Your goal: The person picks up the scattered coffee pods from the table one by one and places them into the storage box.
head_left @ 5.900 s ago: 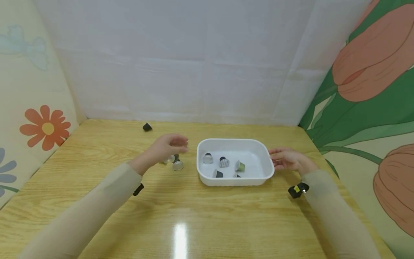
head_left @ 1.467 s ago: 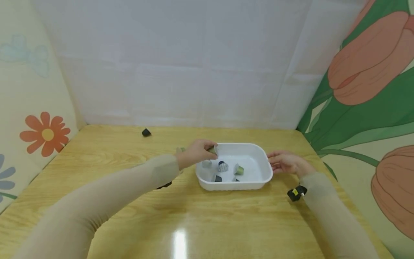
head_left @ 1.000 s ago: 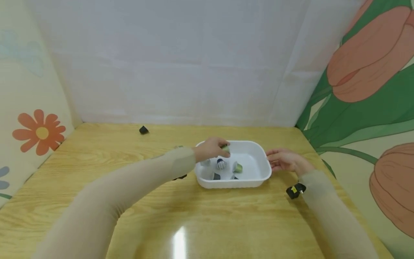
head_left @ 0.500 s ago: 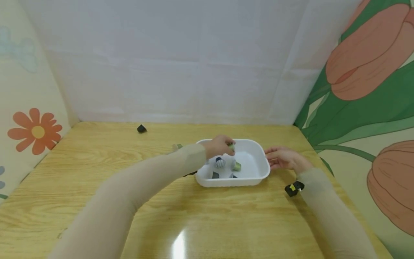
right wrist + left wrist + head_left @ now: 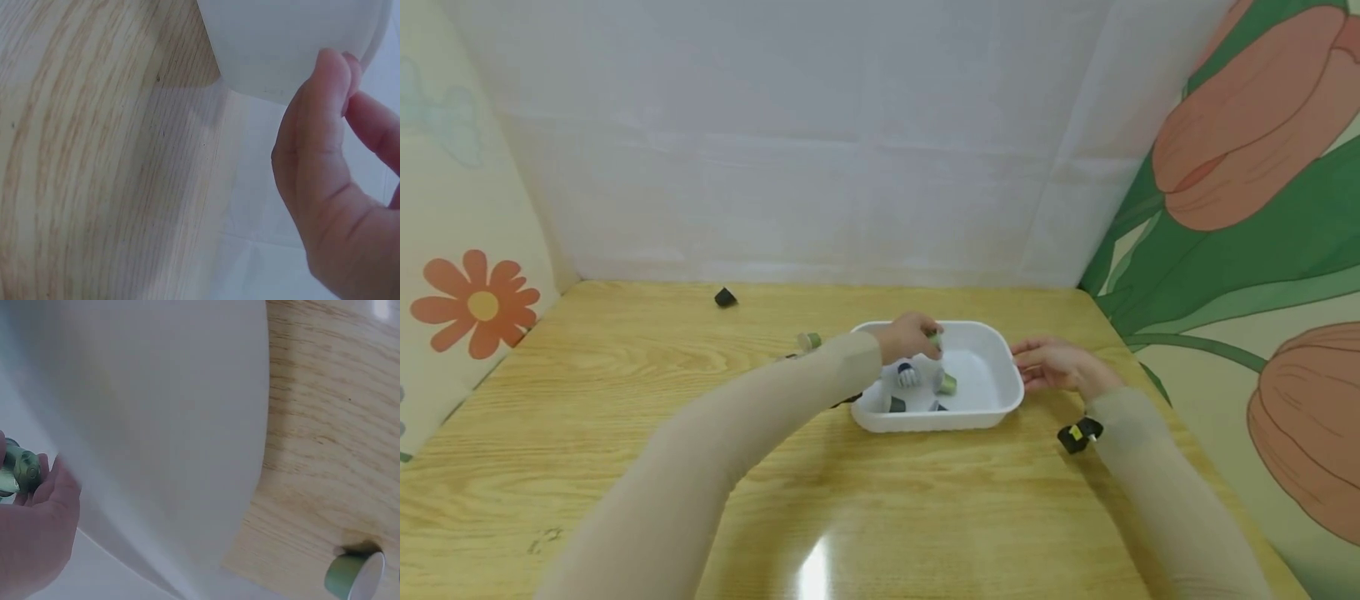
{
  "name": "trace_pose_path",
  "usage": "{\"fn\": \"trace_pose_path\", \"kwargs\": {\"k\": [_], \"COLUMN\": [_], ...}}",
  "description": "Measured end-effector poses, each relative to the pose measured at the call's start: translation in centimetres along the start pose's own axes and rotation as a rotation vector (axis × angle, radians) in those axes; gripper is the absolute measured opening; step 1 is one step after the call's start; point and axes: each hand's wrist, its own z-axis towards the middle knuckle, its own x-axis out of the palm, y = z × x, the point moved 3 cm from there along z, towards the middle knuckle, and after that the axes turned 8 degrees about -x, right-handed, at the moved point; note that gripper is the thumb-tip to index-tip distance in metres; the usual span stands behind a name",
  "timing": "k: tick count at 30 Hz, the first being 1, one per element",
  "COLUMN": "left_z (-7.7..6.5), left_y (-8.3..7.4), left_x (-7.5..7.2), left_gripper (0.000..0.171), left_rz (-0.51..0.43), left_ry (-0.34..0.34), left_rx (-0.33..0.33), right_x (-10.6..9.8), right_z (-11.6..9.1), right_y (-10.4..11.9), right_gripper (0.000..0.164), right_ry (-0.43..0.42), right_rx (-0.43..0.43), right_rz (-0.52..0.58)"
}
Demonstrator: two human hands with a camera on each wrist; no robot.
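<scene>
The tub (image 5: 937,422) looks like smooth plastic, faintly glossy; beneath it, the tabletop (image 5: 925,508) is wood-grained with a glossy, reflecting finish; behind it, the sheet (image 5: 850,183) looks like matt, creased cloth; over it, the held green capsule (image 5: 27,471) looks shiny and metal-like

"What's the count mid-frame?"
"Four loose capsules (image 5: 907,376) showing in one white tray (image 5: 981,379), plus one held capsule (image 5: 25,471)."
"And elsewhere?"
"One green capsule (image 5: 809,341) left of centre, one black object (image 5: 725,297) farther left, one left hand (image 5: 910,335), one right hand (image 5: 1054,365)."
</scene>
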Motion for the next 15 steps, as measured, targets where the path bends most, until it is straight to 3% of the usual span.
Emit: {"fn": "trace_pose_path", "kwargs": {"k": [8,15], "left_z": [-0.7,-1.1], "left_y": [0.5,0.9], "left_x": [-0.4,-1.7], "left_gripper": [0.052,0.05], "left_rz": [-0.057,-0.091], "left_ry": [0.008,-0.012], "left_rx": [-0.009,-0.008], "right_x": [0.2,0.0], "right_z": [0.1,0.0], "right_y": [0.0,0.1], "right_gripper": [0.015,0.017], "right_ry": [-0.003,-0.014], "right_rx": [0.006,0.012], "right_rz": [-0.006,-0.021]}}
